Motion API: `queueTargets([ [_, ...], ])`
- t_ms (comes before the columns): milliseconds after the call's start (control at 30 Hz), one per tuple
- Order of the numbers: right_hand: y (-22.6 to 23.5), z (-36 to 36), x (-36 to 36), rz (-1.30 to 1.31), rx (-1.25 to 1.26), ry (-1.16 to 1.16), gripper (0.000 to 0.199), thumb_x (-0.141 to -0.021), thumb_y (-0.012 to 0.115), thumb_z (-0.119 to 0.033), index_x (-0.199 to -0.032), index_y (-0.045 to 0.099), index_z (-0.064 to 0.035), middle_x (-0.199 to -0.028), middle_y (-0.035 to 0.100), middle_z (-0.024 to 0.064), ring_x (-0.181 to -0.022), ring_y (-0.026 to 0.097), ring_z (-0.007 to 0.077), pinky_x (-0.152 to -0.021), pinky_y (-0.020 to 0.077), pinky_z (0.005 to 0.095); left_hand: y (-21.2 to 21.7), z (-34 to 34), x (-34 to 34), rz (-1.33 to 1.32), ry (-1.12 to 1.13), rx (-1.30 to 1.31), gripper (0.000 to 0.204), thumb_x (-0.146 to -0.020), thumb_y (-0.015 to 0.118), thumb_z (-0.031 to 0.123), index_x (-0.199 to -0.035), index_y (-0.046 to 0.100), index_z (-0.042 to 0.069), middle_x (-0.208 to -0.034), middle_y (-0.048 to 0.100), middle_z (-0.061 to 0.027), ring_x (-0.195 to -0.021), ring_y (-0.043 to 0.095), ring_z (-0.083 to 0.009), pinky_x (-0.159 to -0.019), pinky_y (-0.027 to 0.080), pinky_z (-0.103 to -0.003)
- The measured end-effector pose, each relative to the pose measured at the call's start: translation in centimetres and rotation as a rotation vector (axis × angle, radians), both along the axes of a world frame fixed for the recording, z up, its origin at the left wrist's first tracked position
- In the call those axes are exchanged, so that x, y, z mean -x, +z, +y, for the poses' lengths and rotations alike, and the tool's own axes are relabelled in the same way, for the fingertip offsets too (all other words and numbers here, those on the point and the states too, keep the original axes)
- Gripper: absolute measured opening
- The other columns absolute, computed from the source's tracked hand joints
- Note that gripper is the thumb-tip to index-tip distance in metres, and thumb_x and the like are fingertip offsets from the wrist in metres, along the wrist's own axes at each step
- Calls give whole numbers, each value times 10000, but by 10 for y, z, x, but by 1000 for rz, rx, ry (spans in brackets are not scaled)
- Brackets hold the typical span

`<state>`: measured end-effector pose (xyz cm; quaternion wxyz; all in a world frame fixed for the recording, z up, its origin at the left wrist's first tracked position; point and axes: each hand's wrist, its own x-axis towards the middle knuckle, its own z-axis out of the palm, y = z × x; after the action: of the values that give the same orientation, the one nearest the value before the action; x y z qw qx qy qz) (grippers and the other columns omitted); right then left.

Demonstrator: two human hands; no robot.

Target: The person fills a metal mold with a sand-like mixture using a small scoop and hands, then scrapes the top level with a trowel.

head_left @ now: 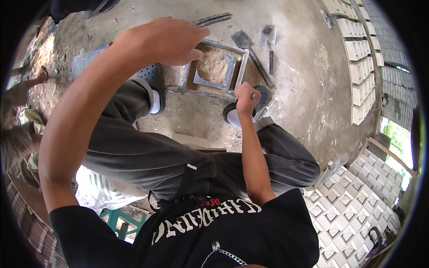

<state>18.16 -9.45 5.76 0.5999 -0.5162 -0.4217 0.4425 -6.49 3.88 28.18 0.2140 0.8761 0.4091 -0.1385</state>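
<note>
A square metal mould frame (pixel 245 60) lies on the floor between my feet. Inside it is pale sandy powder (pixel 212 64), bordered by a grey metal insert (pixel 231 71) with a curved inner edge. My left hand (pixel 172 41) reaches over the frame's far left corner, thumb and forefinger apart, with nothing visible between them; its other fingers are partly hidden. Beside the frame's near right corner, my right hand (pixel 247 97) is closed in a fist. A grey end pokes out of that fist, but the rest of the thing is covered.
A long-handled trowel (pixel 242 40) and a smaller flat scraper (pixel 268 35) lie right of the frame. Dark metal bars (pixel 213 19) lie beyond it. Pale blocks (pixel 357 50) line the right side; patterned blocks (pixel 344 214) stand lower right. Another person's leg (pixel 20 138) shows at left.
</note>
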Motion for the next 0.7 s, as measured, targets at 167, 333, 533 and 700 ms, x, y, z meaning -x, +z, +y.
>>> queueTargets([
  [167,8,9,0,27,118,-35,441,-940,500,-146,-533,349,-66,-532,371,-36,-500,309,52,-464,213,275,-5,6,3,-3,-8,-13,508,-905,558,304,-1339,438,70,-1228,574,-146,-1148,526,-314,-996,391,-431],
  [333,-5,0,-4,76,46,-15,433,-939,524,-151,-550,354,-65,-538,362,-42,-504,305,46,-464,209,270,-3,5,-3,10,-35,-7,507,-904,560,300,-1336,440,63,-1214,581,-152,-1140,532,-317,-982,399,-433],
  [533,16,5,0,58,91,-46,442,-939,499,-133,-542,311,-80,-524,338,-39,-478,288,56,-445,206,269,1,3,1,-16,-19,1,503,-908,556,289,-1340,437,61,-1190,591,-148,-1141,530,-312,-973,401,-434],
  [700,21,12,2,59,164,-30,448,-936,499,-137,-533,312,-75,-519,343,-38,-478,297,56,-445,210,273,-3,5,4,-12,-30,-31,503,-911,553,286,-1345,431,65,-1135,607,-147,-1109,542,-314,-968,404,-436],
])
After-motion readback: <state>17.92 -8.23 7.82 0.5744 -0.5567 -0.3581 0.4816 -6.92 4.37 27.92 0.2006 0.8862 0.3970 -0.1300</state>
